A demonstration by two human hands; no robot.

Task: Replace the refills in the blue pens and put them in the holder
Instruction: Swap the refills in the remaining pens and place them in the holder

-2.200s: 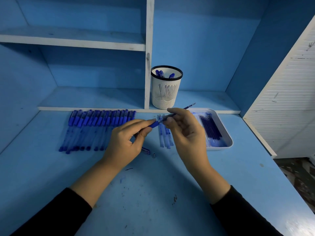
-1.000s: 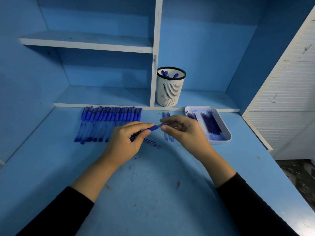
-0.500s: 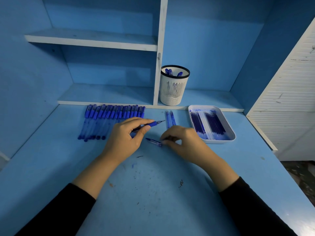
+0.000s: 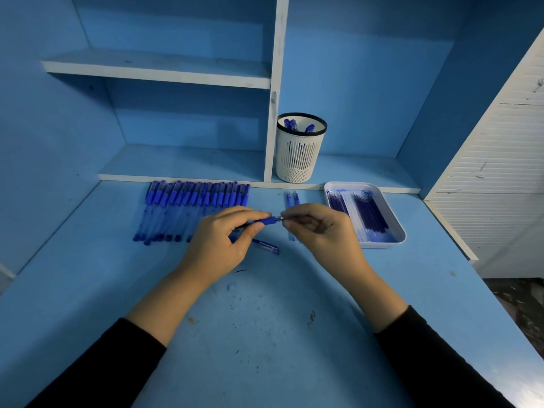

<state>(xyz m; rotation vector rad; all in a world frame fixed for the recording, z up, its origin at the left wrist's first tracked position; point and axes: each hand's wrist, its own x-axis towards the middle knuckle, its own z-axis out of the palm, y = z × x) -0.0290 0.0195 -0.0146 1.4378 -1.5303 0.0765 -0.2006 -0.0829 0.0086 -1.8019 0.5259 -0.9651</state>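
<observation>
Bench (image 4: pixel 265 334): one blue top, scuffed with dark ink flecks, carrying everything below except the holder.
Shelving (image 4: pixel 276 83): one blue unit behind the bench with a white upright, one white shelf high on the left and one low ledge along the back.
Panel (image 4: pixel 500 172): one white slatted panel at the right edge.
Sleeves: two, black, reaching in from the bottom corners.
Hands: two, both busy over the middle of the bench. The left hand (image 4: pixel 223 245) is curled round the barrel of one pen; the right hand (image 4: pixel 326 234) pinches that pen's tip end between thumb and forefinger.
Row of pens (image 4: pixel 188 201): one row left of centre, caps toward the ledge, roughly fifteen pens, packed too close for an exact count.
Tray (image 4: pixel 382 245): one white tray on the right, near the right hand.
Holder (image 4: pixel 298 154): one white slotted cup with a black rim, upright on the ledge just right of the upright, with three blue pen tops (image 4: pixel 294 125) showing inside.
Refills (image 4: pixel 368 213): two dark bunches in the tray, too many to count.
Loose tubes (image 4: pixel 291 198): two or three between the row and the tray, partly hidden by the right hand.
Held pen (image 4: pixel 266 221): one, lying level between the two hands, above the bench.
Small blue piece (image 4: pixel 266 246): one, on the bench just under the left hand.
</observation>
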